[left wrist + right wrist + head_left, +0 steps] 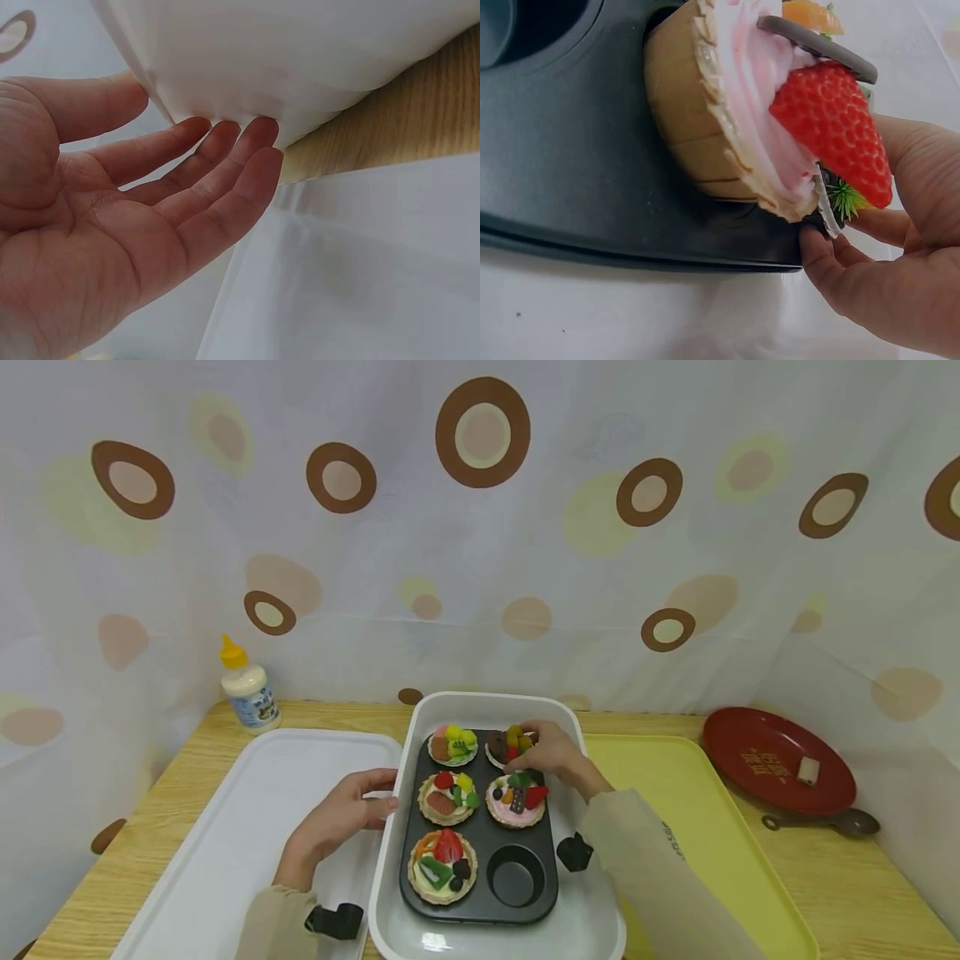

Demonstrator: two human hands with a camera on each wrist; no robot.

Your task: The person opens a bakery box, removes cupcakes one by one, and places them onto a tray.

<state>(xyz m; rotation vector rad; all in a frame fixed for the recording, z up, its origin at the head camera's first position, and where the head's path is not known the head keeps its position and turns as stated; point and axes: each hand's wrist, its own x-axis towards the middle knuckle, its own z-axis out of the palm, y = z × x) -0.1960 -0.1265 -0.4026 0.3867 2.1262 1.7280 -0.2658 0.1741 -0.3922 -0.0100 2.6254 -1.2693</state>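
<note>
A dark muffin pan [483, 906] lies inside a deep white tray [588, 927], with several toy fruit tarts in its cups. My right hand [553, 753] grips a chocolate and fruit tart [513, 743] at the far right cup. In the right wrist view the pink cream tart [742, 97], topped with a strawberry, partly hides that held tart. An uncovered cup [516, 877] shows at the near right. My left hand [337, 814] touches the tray's left outer side with its fingertips, and its thumb lies near the rim. In the left wrist view its fingers [225, 199] are loosely bent.
A flat white tray [247, 827] lies to the left and a yellow tray [720, 843] to the right. At the back left stands a yellow-capped bottle [253, 693]. A red plate [780, 760] and a dark spoon [855, 822] lie at the right.
</note>
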